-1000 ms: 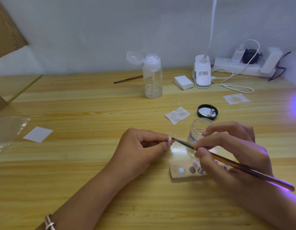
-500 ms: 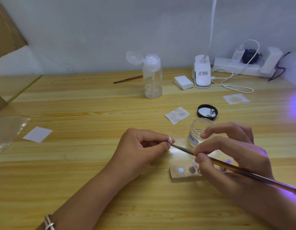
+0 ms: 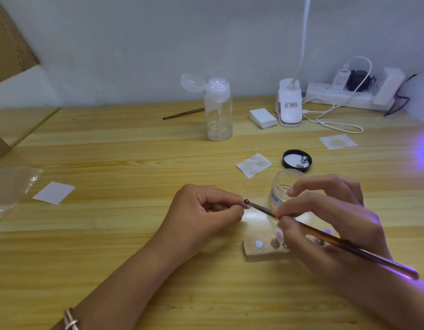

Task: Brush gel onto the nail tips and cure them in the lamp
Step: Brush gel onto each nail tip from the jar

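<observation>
Nail tip, judged light, thin, slippery, best held by its edges: pinched by left hand; brush, slender, stiff, pinched near ferrule by right hand

Bench: pale wood, visible grain, satin sheen. Pump bottle: clear plastic, glossy. Jar: clear, glossy; its lid: black rim. Brush: glossy brown handle. Wipes: matt white.
</observation>
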`<state>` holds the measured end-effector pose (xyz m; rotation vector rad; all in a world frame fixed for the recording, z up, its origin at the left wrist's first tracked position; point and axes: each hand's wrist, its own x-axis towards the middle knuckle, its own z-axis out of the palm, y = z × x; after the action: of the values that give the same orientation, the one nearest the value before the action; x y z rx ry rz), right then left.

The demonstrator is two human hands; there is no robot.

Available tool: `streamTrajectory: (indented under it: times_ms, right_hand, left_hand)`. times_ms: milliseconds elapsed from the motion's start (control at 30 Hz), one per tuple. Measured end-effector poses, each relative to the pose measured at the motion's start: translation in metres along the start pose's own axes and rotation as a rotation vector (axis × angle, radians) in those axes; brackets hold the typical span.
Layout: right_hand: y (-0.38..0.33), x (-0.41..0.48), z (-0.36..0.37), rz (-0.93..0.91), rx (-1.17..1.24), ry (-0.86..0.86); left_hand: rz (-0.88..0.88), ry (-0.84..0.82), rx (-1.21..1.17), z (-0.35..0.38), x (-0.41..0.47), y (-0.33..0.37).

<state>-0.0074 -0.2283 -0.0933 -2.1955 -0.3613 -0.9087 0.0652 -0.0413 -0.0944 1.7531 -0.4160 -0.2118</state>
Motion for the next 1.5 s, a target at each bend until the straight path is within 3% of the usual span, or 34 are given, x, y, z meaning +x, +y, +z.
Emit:
streamTrajectory:
  times_ms: [1500]
  right_hand:
    - [-0.0011, -0.0016, -0.0005, 0.036, 0.043, -0.008]
  left_hand:
    - [-0.008, -0.032, -0.014, -0.0037, -0.0009, -0.0028]
